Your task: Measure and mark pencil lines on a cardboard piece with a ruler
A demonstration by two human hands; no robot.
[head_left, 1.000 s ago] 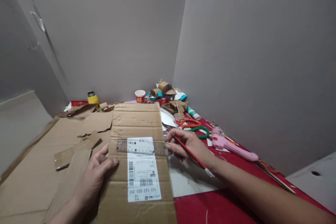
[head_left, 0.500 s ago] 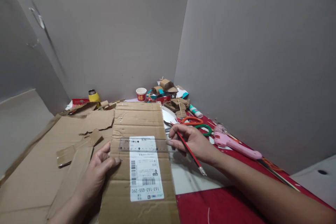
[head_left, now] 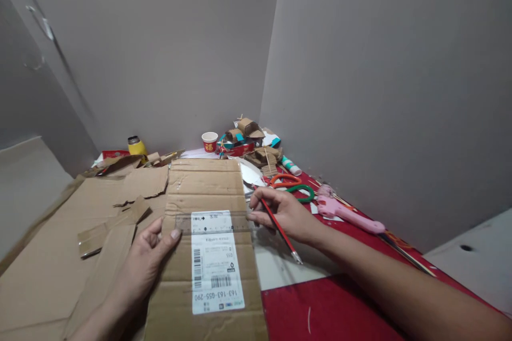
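Note:
A tall piece of cardboard [head_left: 208, 184] with a white shipping label [head_left: 216, 272] stands in front of me. My left hand [head_left: 146, 256] grips its left edge, the thumb on the front face at the left end of a clear ruler [head_left: 183, 223]. The ruler lies crosswise over the cardboard and the upper part of the label. My right hand [head_left: 286, 216] is closed around a red and black pencil [head_left: 278, 225], whose tail slants down toward me. Its thumb and fingertips are at the ruler's right end; whether they pinch it I cannot tell.
Cardboard sheets and scraps [head_left: 44, 234] cover the left side. Orange and green-handled scissors [head_left: 300, 190], a pink glue gun [head_left: 348, 216] and a glue bottle [head_left: 291, 165] lie to the right. A paper cup [head_left: 209, 142], yellow bottle [head_left: 137, 146] and cardboard model [head_left: 246, 136] stand behind.
My left thumb has moved up the cardboard onto the ruler's left end. The scene has shifted slightly left in view. The pencil stays in my right hand.

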